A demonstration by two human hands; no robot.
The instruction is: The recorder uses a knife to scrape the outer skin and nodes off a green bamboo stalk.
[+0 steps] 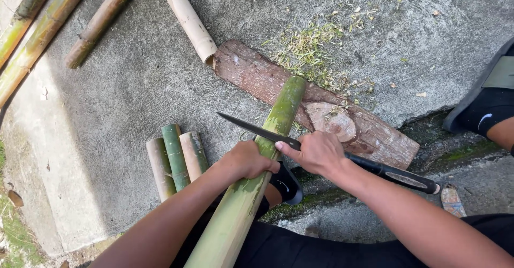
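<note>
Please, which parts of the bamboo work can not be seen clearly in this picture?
- Head view: the near end of the green bamboo pole is cut off by the bottom edge.
- The middle of the black knife is hidden under the right hand; where its edge meets the bamboo is not visible.
- The left hand covers the pole beneath it.
- The long bamboo poles at the upper left run out of frame.
- The wooden block is partly hidden by the pole.

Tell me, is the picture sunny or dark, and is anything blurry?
Head view: bright daylight on the concrete ground, a paler sunlit strip at far left; soft shadows lie under the bamboo pole, the left hand and the right hand; the dark blade shows no glare; everything looks sharp, with straight poles bending slightly near the edges.
</note>
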